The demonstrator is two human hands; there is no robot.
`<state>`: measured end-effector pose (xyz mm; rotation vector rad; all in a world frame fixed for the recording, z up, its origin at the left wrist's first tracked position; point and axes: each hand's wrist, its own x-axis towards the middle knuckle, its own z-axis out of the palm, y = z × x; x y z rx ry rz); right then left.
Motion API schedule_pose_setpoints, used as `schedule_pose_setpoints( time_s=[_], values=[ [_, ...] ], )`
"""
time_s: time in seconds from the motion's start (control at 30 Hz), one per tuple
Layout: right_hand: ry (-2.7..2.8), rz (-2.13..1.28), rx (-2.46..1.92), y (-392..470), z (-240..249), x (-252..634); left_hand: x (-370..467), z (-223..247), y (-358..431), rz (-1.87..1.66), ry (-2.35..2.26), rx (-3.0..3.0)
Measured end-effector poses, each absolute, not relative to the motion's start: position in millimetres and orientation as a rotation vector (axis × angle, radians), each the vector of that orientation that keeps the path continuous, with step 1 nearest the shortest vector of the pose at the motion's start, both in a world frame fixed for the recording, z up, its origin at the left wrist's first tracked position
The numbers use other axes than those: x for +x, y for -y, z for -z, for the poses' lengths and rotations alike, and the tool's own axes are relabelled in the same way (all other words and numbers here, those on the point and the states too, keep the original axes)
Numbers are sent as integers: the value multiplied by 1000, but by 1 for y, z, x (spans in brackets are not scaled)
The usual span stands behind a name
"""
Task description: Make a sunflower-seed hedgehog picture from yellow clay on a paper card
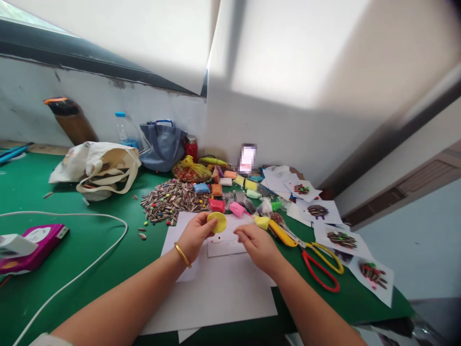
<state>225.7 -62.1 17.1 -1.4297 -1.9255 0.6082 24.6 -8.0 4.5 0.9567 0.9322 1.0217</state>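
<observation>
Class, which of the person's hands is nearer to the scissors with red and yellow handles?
Right. The right hand is left of the scissors, apart from them; the left hand, holding a yellow disc, is farther left.

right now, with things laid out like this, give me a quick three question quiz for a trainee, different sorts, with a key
1. Multiple choice: what colour is the disc in the left hand?
a) red
b) yellow
c) blue

2. True or false: the scissors lie nearer the right hand than the left hand.

3. Fill in the missing word: the striped seeds lie in a pile on a ____ tabletop.

Key: 1. b; 2. true; 3. green
</observation>
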Motion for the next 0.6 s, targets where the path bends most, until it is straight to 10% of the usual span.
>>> schedule_pose_setpoints(
  time_s=[0.27, 0.6],
  values=[
    [1825, 197, -2163, 142, 27, 366, 25, -8, 9, -945, -905, 703],
    [1904, 63, -2396, 159, 35, 417, 25, -10, 9, -948, -845, 666]
  ],
)
